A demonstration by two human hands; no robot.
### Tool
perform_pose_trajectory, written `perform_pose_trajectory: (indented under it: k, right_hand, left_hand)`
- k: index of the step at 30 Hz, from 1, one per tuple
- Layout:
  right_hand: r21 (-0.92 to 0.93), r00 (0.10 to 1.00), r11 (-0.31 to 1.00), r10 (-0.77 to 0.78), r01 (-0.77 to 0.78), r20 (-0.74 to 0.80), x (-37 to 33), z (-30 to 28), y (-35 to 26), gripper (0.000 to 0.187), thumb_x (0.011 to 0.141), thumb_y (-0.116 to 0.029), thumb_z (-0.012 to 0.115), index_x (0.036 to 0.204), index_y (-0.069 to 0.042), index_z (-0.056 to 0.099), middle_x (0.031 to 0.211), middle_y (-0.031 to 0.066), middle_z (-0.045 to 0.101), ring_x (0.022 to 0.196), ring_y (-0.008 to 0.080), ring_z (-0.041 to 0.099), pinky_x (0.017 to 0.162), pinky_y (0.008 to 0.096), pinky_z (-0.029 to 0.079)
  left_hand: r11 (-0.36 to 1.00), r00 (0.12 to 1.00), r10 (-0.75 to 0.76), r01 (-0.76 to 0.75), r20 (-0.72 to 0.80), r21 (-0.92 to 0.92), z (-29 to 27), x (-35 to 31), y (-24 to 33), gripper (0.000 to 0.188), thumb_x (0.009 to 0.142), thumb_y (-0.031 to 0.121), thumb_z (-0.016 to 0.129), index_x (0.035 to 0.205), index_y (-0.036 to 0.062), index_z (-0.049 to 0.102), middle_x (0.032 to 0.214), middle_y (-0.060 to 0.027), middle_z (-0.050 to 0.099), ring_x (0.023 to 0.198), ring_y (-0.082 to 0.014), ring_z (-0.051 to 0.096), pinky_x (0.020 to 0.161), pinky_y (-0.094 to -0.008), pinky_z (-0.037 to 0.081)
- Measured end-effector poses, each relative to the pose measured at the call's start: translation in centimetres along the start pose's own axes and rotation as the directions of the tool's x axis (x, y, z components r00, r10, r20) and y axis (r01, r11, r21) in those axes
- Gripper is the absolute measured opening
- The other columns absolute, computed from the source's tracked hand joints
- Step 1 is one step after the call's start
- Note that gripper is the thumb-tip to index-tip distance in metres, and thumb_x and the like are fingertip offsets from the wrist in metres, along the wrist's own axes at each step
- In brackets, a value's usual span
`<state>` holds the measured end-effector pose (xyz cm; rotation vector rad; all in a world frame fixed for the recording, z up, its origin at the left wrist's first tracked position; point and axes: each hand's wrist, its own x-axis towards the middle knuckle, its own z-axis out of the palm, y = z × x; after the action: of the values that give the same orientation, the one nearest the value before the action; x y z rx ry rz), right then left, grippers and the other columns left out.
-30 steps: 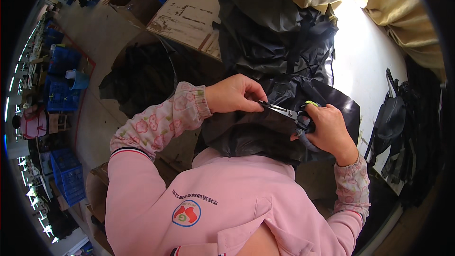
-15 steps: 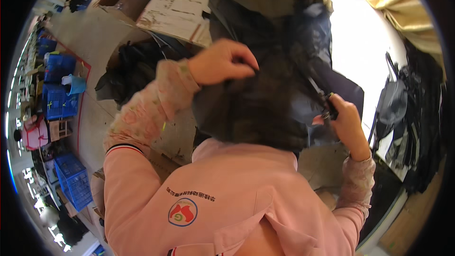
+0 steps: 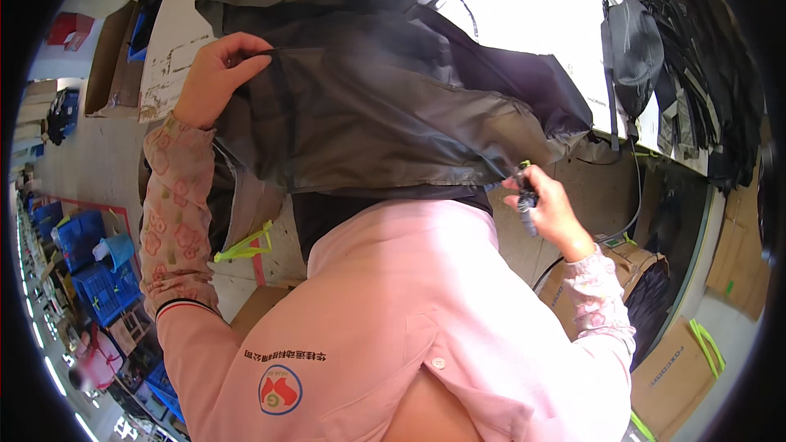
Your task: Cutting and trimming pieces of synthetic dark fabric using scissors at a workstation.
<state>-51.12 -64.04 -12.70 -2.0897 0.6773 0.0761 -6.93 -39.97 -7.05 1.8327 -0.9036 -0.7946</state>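
Biggest thing first: the white table (image 3: pixel 536 0) only carries part of the load here, since the black cloth (image 3: pixel 368 127) lies across it and droops over the near edge toward the person's lap, so I reckon its own weight could drag it off if the pinch slips. The pink shirt (image 3: pixel 385 278) sits right behind the cloth's lower edge, and a careless snip down there might catch it. The dark bags (image 3: pixel 634 45) are heaped to the right on the same table, a bit apart from the cloth; a hard sideways tug could hook a strap, I guess. Then the hands: the left hand (image 3: pixel 217 78) has the cloth's upper left part nipped between thumb and fingers, while the right hand (image 3: pixel 553 206) is wrapped round the handles of the scissors (image 3: pixel 526 188), just beside the cloth's lower right edge. The blades are too blurred to say whether they're apart or touching the fabric. With the hands that far apart, that right end looks slack to me, and loose folds could mean a nick in the wrong layer.
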Motion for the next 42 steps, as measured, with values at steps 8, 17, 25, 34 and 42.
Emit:
perform_pose_trajectory:
  k: [8,17,25,34,42]
  right_hand:
    - [-0.122,0.945,0.952,-0.296,0.28,-0.141,2.3,5.9,2.1,0.029,0.068,0.008,0.064,0.094,-0.003,0.056,0.091,0.0145,0.065,0.084,0.0378,0.058,0.073,0.0416,0.046]
    - [-0.236,0.96,0.942,-0.266,0.24,-0.083,2.8,5.8,2.1,0.033,0.062,0.011,0.06,0.092,-0.002,0.054,0.083,0.0175,0.06,0.081,0.0402,0.055,0.071,0.0454,0.044]
    - [0.231,0.978,0.966,0.066,-0.112,0.197,2.8,1.3,-3.2,0.019,0.076,0.005,0.064,0.09,-0.002,0.054,0.076,0.0093,0.057,0.077,0.0182,0.057,0.071,0.0298,0.046]
    - [0.486,0.951,0.863,-0.023,-0.138,0.31,3.6,-1.3,-6.6,0.018,0.081,0.0,0.068,0.091,-0.005,0.054,0.088,0.0018,0.061,0.081,0.0086,0.054,0.075,0.0258,0.047]
    - [0.103,0.972,0.991,-0.104,0.084,0.213,3.9,-2.8,-7.5,0.024,0.076,-0.009,0.076,0.087,-0.004,0.055,0.077,0.007,0.06,0.072,0.0145,0.057,0.066,0.0274,0.045]
  left_hand:
    - [0.993,0.997,-0.033,0.04,-0.065,0.109,-0.6,-0.6,-0.5,0.018,0.087,0.008,0.068,0.104,0.0016,0.067,0.089,0.001,0.067,0.081,-0.0047,0.059,0.072,-0.0203,0.047]
    - [0.988,0.989,0.115,-0.103,-0.098,0.119,0.9,-0.4,-1.8,0.02,0.085,0.013,0.07,0.102,0.0025,0.067,0.091,-0.0031,0.067,0.083,-0.0099,0.063,0.076,-0.0245,0.05]
    - [0.656,0.754,0.655,-0.601,0.052,0.457,9.6,-3.2,1.6,0.023,0.075,0.015,0.075,0.095,0.0107,0.065,0.106,-0.0076,0.061,0.099,-0.0282,0.058,0.087,-0.0391,0.045]
    - [0.695,0.689,0.683,-0.715,0.24,0.076,23.3,-4.5,1.6,0.027,0.074,0.011,0.074,0.099,0.0112,0.064,0.103,-0.0042,0.059,0.102,-0.0271,0.055,0.091,-0.0411,0.041]
    - [0.899,0.767,0.203,0.101,0.609,-0.427,23.0,-3.2,1.4,0.011,0.086,0.009,0.066,0.093,0.0006,0.066,0.077,-0.0002,0.062,0.072,-0.0052,0.055,0.066,-0.0231,0.046]
